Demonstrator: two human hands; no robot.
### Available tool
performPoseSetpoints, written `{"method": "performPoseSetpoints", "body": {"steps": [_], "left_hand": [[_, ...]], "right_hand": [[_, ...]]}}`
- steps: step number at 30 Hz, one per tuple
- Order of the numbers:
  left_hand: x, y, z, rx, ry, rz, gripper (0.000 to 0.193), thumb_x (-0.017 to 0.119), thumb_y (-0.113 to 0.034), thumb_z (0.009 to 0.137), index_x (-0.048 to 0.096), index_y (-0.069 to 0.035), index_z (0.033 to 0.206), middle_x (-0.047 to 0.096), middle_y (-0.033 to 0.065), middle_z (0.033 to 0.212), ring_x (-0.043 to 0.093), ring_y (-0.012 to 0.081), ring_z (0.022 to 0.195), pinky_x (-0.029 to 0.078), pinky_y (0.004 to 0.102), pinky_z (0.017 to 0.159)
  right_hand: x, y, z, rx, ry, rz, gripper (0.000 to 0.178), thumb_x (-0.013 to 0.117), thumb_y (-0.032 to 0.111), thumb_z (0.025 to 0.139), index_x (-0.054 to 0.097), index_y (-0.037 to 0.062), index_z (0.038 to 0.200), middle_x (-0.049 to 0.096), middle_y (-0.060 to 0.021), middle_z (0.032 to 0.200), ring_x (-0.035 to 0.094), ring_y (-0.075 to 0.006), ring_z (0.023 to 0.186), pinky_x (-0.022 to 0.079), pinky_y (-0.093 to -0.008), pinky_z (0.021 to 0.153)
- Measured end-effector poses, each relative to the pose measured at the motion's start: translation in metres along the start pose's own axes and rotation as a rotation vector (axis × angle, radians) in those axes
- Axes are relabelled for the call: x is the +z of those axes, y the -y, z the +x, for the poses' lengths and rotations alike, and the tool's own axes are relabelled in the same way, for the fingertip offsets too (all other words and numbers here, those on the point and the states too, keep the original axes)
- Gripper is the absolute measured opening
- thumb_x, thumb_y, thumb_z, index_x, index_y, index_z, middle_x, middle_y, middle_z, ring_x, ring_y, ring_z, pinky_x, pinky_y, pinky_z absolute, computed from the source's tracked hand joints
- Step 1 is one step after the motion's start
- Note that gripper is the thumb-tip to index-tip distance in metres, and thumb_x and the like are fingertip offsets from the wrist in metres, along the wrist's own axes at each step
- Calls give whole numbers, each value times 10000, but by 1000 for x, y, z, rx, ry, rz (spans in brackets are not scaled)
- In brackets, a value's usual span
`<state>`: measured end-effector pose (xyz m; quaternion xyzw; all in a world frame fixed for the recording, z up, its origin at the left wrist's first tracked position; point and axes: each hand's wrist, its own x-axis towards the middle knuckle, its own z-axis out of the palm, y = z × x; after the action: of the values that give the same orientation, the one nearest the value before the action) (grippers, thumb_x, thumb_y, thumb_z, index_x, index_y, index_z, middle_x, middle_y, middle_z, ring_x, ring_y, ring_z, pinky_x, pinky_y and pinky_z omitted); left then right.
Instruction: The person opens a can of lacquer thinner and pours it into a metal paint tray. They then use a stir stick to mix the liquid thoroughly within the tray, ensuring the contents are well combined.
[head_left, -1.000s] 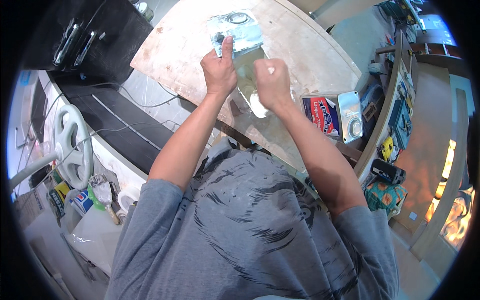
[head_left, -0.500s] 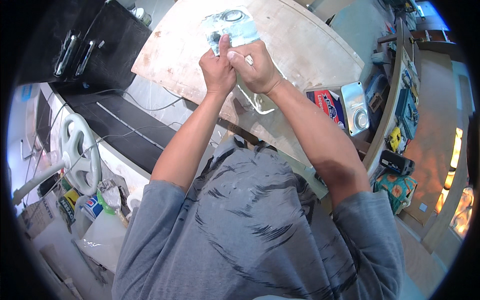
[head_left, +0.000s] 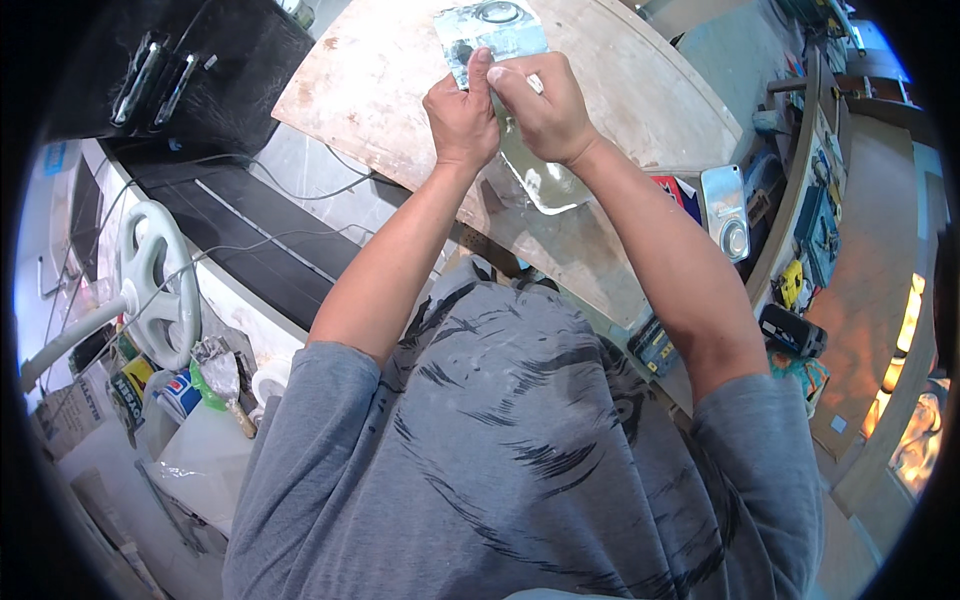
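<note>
Beyond my hands, over the pale board [head_left: 350,95], is a silvery rectangular metal can [head_left: 512,40] with a round ringed cap at its far side. My left hand [head_left: 465,125] is closed at the can's near edge, its thumb pointing up against it. Right beside it, my right hand [head_left: 548,110] is also closed, thumb bent toward the left thumb. A small pale bit shows between the right fingers; what it is I cannot tell. Under the right hand lies a glossy greenish patch [head_left: 550,180] with a white edge. My hands hide the can's lower part.
To the right stands another metal can [head_left: 727,215] with a round cap, beside a red-and-blue package [head_left: 680,190]. A white handwheel [head_left: 158,285] is at left, with a grey cable [head_left: 300,190] running near it. Tools and a black object [head_left: 793,328] sit along the right-hand shelf.
Both hands and the can have shifted slightly right and away together, while the whole view has also turned a little. The grip looks the same.
</note>
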<state>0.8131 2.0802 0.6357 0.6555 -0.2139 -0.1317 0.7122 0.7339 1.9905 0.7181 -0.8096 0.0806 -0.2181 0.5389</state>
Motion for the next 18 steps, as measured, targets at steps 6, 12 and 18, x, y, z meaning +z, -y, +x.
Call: {"method": "performPoseSetpoints", "body": {"steps": [6,12,18], "left_hand": [[-2,-5,-1,4,-1,44,614,601,-500,1071,721,60,851,689,117,667,588,146,639,514,375,648],[1,2,3,12,-56,60,659,608,-541,1054,700,67,817,671,125,651,575,167,628,511,395,654],[-1,0,1,-41,-31,75,661,612,-548,1049,717,75,855,700,143,681,604,174,654,522,395,675]], "right_hand": [[5,-27,-8,-30,-50,-23,312,564,199,930,680,-41,768,638,-199,666,590,-280,584,489,-376,621],[-7,-25,-21,217,-183,-108,322,548,189,927,628,-42,718,595,-226,643,558,-325,564,469,-409,603],[11,-8,-38,151,-265,-228,334,569,181,942,592,-63,716,550,-211,620,528,-263,557,454,-406,612]]}}
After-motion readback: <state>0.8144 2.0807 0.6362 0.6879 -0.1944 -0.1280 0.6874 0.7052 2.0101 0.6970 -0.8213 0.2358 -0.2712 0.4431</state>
